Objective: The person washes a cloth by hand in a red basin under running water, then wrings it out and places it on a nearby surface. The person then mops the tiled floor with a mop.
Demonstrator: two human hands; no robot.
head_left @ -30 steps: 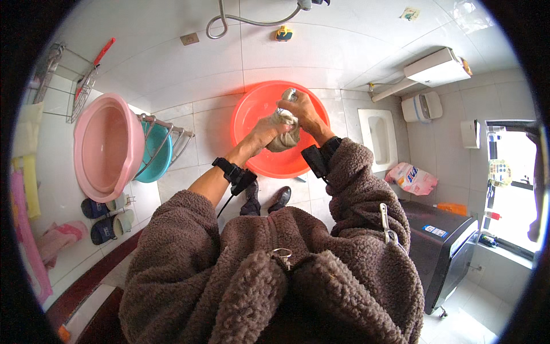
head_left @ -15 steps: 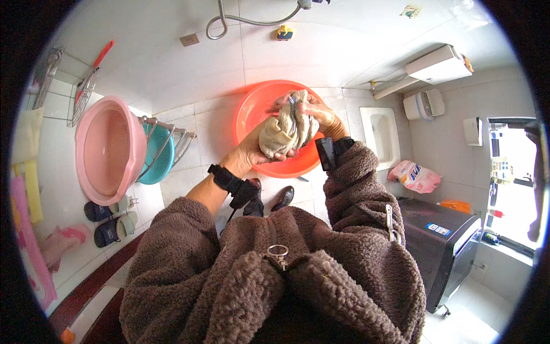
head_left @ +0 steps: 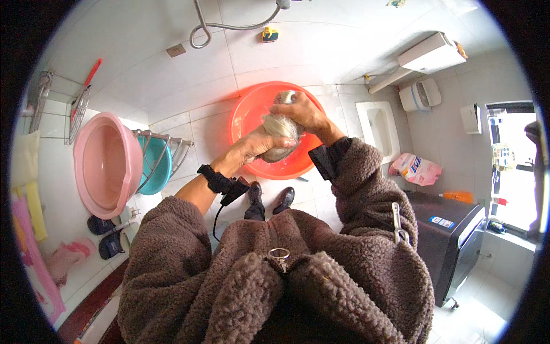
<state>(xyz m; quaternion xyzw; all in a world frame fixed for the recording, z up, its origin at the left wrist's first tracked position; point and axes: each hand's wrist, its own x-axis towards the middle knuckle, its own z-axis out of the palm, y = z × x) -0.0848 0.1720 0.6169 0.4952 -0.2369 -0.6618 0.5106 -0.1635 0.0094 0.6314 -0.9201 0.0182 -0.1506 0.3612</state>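
A wet-looking, greyish-beige cloth [head_left: 279,125] is bunched up above the orange-red basin [head_left: 242,119] in front of me. My left hand [head_left: 255,144] is closed around its lower end, with the thumb across it. Higher up, my right hand [head_left: 306,113] grips the cloth's upper end, fingers wrapped over it. Between the two hands the cloth looks twisted. Part of it is hidden behind my fingers. Some water shows in the basin below.
A pink basin [head_left: 103,163] and a teal basin [head_left: 156,163] stand at the left by a metal rack [head_left: 172,140]. A white squat toilet [head_left: 378,129] lies to the right, near a pink-and-white package [head_left: 415,169] and a dark cabinet-like appliance [head_left: 438,235]. A shower hose [head_left: 235,26] hangs ahead.
My right hand has turned over and closed on the cloth's upper end, while my left has wrapped around the lower end. The cloth has gone from loosely folded to tighter and twisted.
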